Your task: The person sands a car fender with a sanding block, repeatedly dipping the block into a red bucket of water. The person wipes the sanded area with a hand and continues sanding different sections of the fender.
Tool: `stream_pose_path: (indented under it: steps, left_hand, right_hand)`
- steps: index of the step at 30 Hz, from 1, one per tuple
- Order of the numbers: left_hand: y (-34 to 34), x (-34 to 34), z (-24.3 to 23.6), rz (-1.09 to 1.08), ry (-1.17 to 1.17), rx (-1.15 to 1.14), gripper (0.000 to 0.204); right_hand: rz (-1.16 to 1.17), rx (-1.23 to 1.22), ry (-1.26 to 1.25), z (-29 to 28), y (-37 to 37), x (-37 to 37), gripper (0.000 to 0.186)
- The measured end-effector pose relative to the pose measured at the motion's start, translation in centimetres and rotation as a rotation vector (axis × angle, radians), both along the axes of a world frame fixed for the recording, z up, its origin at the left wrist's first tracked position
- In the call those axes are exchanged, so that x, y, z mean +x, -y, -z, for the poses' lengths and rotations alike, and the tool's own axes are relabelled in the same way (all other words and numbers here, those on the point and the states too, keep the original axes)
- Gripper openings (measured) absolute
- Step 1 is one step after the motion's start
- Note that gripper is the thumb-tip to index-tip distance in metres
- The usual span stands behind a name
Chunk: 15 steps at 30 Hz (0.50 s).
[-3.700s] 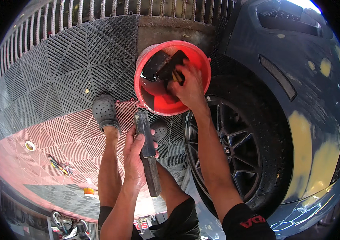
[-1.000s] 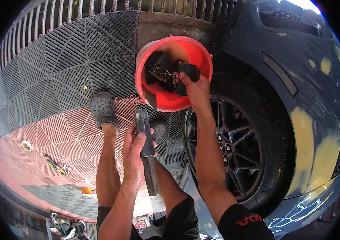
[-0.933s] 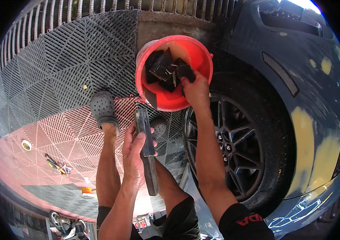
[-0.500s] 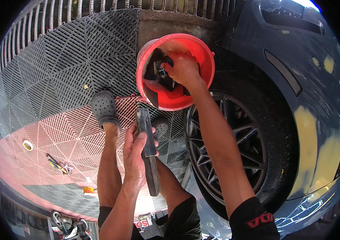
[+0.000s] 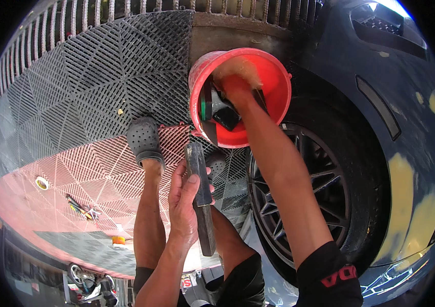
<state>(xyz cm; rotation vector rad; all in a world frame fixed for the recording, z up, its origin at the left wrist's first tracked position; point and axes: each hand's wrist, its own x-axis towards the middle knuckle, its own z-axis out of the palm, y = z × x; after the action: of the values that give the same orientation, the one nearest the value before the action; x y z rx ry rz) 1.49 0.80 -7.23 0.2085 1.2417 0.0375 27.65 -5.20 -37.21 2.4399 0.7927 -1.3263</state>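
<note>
- Plastic grid floor tiles (image 5: 100, 77), grey and red, lie beside a dark car's wheel (image 5: 304, 199).
- Left hand (image 5: 184, 204) is clamped on a long grey sanding block (image 5: 200, 197), held idle.
- Right hand (image 5: 235, 87) is deep in the red bucket (image 5: 273, 82) among dark pads; its grip cannot be told.
- Yellow filler patches (image 5: 406, 204) remain on the body, so sanding looks unfinished.

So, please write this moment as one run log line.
left hand: holds sanding block | right hand: inside red bucket | beside car wheel

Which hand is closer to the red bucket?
Right. The right hand is down inside the red bucket, among the dark things in it. The left hand is below the bucket, apart from it, gripping a long dark block.
</note>
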Motion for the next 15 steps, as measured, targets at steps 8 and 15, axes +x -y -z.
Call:
stream_pose_path:
  steps: [8, 15]
  left_hand:
    - [-0.1, 0.5, 0.0, 0.025, -0.002, -0.008, 0.06]
    - [0.2, 0.8, -0.3, 0.0, -0.015, -0.016, 0.057]
  right_hand:
    - [-0.033, -0.05, -0.153, 2.6, 3.1, 0.4, 0.051]
    - [0.749, 0.509, 0.014, -6.8, 2.3, 1.6, 0.04]
